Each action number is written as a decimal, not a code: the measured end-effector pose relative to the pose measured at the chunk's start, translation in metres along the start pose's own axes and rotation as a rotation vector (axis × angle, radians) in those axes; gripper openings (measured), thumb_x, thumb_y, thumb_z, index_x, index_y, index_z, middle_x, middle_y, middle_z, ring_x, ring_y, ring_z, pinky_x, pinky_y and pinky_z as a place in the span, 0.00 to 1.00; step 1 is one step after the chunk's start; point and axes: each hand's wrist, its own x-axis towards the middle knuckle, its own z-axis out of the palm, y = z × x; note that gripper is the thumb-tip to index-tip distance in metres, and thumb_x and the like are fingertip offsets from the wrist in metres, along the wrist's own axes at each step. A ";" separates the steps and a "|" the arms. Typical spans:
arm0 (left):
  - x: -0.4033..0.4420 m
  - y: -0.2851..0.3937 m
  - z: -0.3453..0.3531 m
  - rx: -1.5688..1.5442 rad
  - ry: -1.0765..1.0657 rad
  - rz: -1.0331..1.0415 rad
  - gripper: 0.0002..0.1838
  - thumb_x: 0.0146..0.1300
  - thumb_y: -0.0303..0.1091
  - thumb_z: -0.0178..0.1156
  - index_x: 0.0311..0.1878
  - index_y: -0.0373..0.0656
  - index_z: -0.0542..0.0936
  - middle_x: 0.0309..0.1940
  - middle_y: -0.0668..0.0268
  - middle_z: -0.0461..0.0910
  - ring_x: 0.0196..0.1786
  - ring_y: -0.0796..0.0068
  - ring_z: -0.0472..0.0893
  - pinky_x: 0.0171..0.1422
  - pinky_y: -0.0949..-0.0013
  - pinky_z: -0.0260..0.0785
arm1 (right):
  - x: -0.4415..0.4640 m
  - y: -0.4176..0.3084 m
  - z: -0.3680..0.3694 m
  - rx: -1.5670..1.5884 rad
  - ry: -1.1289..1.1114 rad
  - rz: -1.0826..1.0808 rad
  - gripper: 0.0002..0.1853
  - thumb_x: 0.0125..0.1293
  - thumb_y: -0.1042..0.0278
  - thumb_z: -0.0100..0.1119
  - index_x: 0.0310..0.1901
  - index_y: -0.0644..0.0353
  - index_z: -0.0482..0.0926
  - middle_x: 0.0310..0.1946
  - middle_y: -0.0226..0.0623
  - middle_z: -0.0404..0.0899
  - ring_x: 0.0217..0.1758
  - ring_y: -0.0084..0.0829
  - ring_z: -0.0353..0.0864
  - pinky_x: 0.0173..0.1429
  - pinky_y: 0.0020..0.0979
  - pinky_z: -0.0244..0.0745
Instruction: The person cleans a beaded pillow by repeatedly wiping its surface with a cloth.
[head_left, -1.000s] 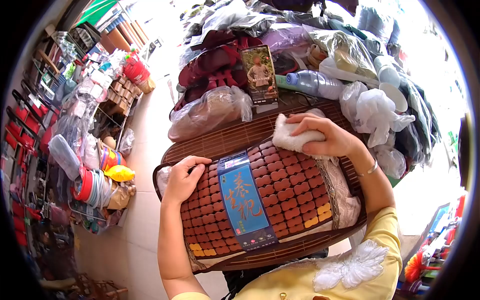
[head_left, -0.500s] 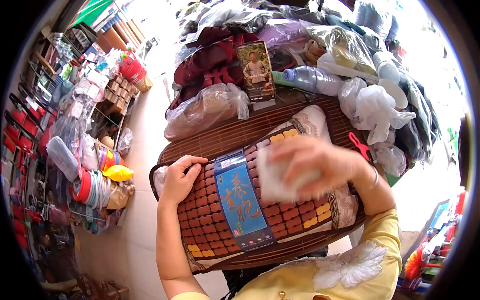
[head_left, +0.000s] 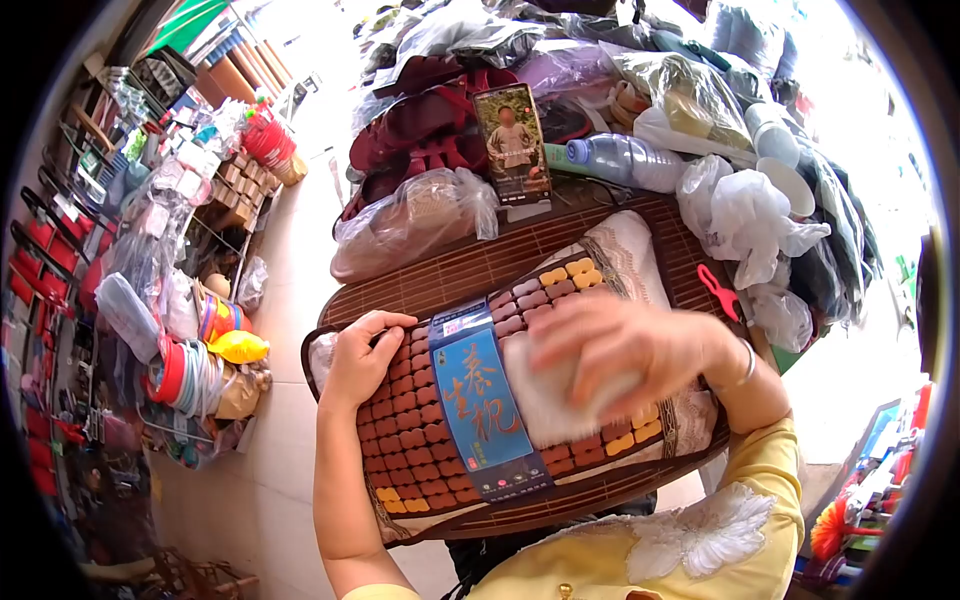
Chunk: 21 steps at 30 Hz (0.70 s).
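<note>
A pillow (head_left: 415, 425) faced with brown and yellow tiles lies in front of me, a blue paper band (head_left: 487, 400) wrapped round its middle. My left hand (head_left: 362, 355) rests on the pillow's left end, fingers bent over its upper edge. Blurred by motion, my right hand (head_left: 615, 345) grips a white cloth (head_left: 560, 395) against the tiles just right of the band. The cloth hides part of the tiles and touches or nearly touches the band's edge. Beneath the pillow is a brown slatted mat (head_left: 400, 290).
Beyond the mat stand a propped phone (head_left: 513, 145), dark red sandals (head_left: 410, 130), a plastic bottle (head_left: 625, 160) and white plastic bags (head_left: 750, 220). A red plastic item (head_left: 718, 290) lies at the mat's right. Crowded shelves of goods (head_left: 190, 300) stand to the left across the tiled floor.
My right hand has moved the white cloth down and slightly left over the tiles, uncovering some upper ones. My left hand and the pillow have stayed in place.
</note>
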 end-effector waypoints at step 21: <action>0.000 -0.002 0.000 0.009 0.005 0.027 0.12 0.66 0.26 0.55 0.47 0.34 0.84 0.42 0.63 0.85 0.46 0.76 0.81 0.55 0.73 0.71 | -0.025 0.037 -0.021 0.040 0.327 0.444 0.20 0.54 0.62 0.73 0.47 0.58 0.79 0.62 0.52 0.74 0.67 0.51 0.72 0.69 0.47 0.68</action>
